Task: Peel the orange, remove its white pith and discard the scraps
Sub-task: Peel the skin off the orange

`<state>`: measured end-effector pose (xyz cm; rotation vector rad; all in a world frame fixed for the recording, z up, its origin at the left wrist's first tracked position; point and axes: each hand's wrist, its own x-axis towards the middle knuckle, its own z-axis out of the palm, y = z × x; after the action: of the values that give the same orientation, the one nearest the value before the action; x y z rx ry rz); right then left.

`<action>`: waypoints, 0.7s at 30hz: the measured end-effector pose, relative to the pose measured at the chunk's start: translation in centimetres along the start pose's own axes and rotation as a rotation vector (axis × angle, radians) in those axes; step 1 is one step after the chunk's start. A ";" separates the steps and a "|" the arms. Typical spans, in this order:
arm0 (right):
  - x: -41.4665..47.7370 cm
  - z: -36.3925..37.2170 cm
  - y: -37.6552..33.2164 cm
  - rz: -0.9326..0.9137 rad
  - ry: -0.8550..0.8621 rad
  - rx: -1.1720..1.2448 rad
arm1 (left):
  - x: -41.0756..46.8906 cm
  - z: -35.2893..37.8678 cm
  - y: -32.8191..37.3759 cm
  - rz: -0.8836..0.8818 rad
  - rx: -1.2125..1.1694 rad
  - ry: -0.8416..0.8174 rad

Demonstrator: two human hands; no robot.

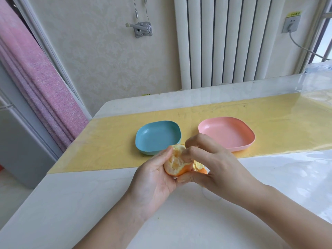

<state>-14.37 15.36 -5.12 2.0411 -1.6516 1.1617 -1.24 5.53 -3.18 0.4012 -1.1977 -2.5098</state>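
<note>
Orange peel [181,171] is partly off the orange [175,161], held just in front of the blue dish [158,139] in the curled left hand [154,175], while the right hand [212,162] reaches over its top and pinches the loose peel

place: home | signs: radiator [224,42], pink curtain [36,78], wall socket [291,24], table [89,203]

The left hand [154,177] cradles a half-peeled orange [177,163] above the worktop [89,194]; the right hand [213,164] pinches its peel, near blue [158,137] and pink [226,133] dishes.
</note>
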 end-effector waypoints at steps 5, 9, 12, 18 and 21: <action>-0.1 0.3 0.0 -0.007 0.010 -0.010 | 0.0 0.3 0.1 0.019 0.024 0.001; -0.2 0.4 0.0 -0.019 0.005 -0.023 | -0.1 0.3 0.2 0.028 0.016 -0.003; -0.2 0.4 0.1 -0.032 -0.002 -0.025 | -0.1 0.3 0.2 0.014 0.026 0.015; 0.1 0.2 -0.1 0.027 0.083 0.052 | -0.1 0.1 0.4 -0.021 -0.095 0.037; 0.2 0.3 0.0 0.015 0.084 0.033 | -0.1 0.0 0.2 -0.014 -0.059 0.042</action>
<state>-14.21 15.08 -5.16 1.9740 -1.6210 1.2693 -1.12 5.42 -2.99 0.4464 -1.1058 -2.5293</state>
